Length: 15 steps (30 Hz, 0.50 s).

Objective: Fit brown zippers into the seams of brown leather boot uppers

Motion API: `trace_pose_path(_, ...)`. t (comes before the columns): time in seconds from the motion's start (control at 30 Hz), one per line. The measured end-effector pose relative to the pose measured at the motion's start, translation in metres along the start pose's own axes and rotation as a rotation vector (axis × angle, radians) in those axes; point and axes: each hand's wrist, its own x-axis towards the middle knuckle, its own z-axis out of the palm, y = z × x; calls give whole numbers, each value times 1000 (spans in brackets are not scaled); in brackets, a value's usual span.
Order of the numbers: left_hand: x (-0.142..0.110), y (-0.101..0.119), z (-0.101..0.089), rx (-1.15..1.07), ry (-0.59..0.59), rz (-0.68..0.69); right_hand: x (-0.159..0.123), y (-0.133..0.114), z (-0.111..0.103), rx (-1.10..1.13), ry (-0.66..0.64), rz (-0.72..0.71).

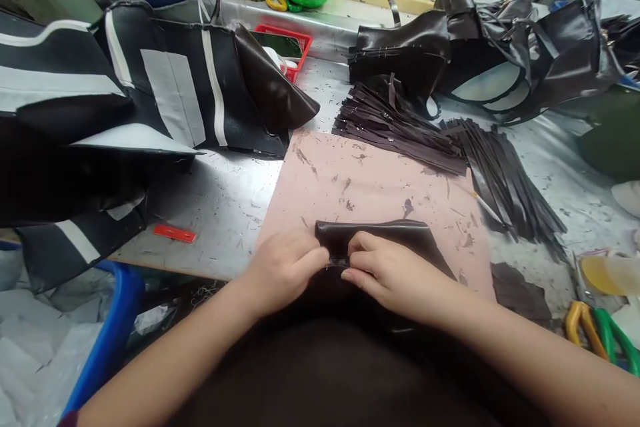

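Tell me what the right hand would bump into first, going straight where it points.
Probably the left hand, across a small gap from the right hand at the dark leather piece; exact depth is unclear.

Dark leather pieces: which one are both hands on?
The folded piece on the pink mat, pinched by left hand and right hand; no hand touches the white-striped piece, strip bundles or back-right pile.

Room over mat (pixel 370 180) beyond leather (pixel 407 233), strips (pixel 400 125) behind

Metal worktable (pixel 225 203), scuffed, brightly lit
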Motion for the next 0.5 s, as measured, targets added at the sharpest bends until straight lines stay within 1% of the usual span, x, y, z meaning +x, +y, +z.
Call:
trace_pose_path(0.03,-5,0,0,-40,40,66,0,1,-1,14,-14,-24)
trace_pose_path(0.07,-10,0,-1,-86,47,103,-1,2,-2,31,-28,-49)
trace_pose_path(0.17,-17,0,-3,-140,-11,111,-2,4,-6,80,-63,-88)
trace_pose_path(0.23,-16,-1,-5,-98,-35,123,-3,4,-9,107,-83,-64)
trace_pose_path(0.33,-10,-4,-8,-24,-40,167,-3,3,-12,123,-111,-18)
trace_pose_path(0.43,-7,-9,-12,-11,-43,258,-1,0,-13,89,-133,-2)
trace_pose_path(0.5,-9,-13,-13,-15,-63,294,3,-3,-13,35,-143,4)
